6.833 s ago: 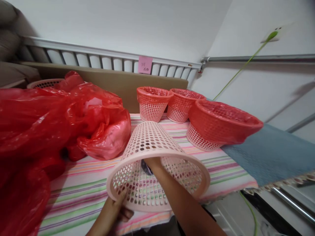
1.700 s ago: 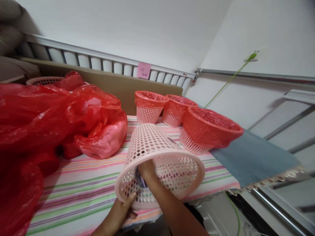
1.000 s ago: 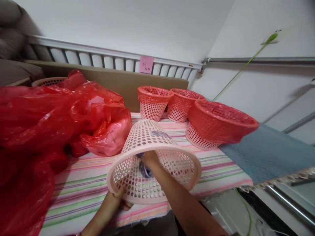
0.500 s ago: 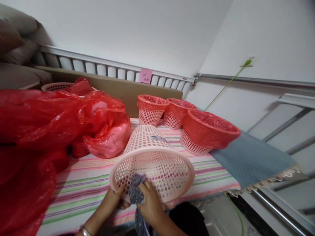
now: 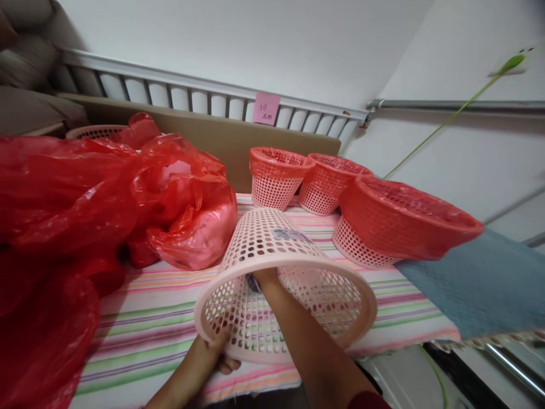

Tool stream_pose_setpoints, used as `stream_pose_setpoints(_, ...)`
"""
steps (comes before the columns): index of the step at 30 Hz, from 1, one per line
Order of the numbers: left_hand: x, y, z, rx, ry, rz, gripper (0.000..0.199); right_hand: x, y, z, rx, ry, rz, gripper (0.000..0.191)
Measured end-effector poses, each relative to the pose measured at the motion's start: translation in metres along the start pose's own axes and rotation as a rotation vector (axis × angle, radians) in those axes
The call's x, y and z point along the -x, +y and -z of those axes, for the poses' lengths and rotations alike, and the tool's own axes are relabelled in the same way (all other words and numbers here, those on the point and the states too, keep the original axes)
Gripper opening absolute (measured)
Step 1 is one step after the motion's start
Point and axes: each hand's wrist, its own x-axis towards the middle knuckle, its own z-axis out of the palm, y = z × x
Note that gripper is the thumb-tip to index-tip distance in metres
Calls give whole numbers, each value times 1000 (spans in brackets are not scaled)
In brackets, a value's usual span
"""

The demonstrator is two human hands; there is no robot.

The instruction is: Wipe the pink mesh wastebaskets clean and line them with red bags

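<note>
a pale pink, perforated plastic basket (image 5: 272,244) lies on its side on a white cloth with pink, green and purple stripes (image 5: 140,346), its round mouth facing the front edge of the surface and its narrower base toward the back. the left hand (image 5: 217,346) grasps the lower left of the rim, thumb on the inner side and the other fingers curled below. the right hand (image 5: 266,278) reaches through the mouth, with a bunched grey-purple cloth (image 5: 253,283) at it; the fingers are mostly hidden by the basket wall, so i cannot tell how far they are closed. toward the back edge and right side stand three upright baskets lined with red plastic: a left one (image 5: 276,190), a middle one (image 5: 321,193) and a right one (image 5: 366,250), the last nearest the front. a heap of translucent red plastic bags (image 5: 191,227) covers the left side. a plain blue cloth (image 5: 477,284) lies beyond the striped cloth's right edge.
</note>
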Motion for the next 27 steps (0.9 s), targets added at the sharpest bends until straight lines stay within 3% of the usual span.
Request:
stream_pose_setpoints(4, 0, 1, -4, 5, 4, 21, 57, -5, -1, 3, 15, -54, 26, 34)
stream_pose_setpoints(7, -2, -4, -7, 94, -31, -10, 58, 20, -12, 16, 42, -109, 33, 43)
stream_pose_setpoints(13, 0, -6, -7, 62, 0, -27, 74, 142, -39, 54, 11, -251, 74, 46)
stream_pose_setpoints(17, 1, -4, -6, 57, 72, -250, 65, 201, -44, 72, -78, -347, 54, 44)
stream_pose_setpoints(19, 1, -3, -6, 62, 104, -321, 61, 211, -43, 75, -96, -356, 47, 45)
stream_pose_setpoints(21, 3, -3, -8, 69, 111, -300, 65, 211, -42, 75, -91, -347, 35, 45)
stream_pose_setpoints(27, 6, -5, -15, 30, 20, -39, 89, 171, -44, 62, 54, -229, 28, 49)
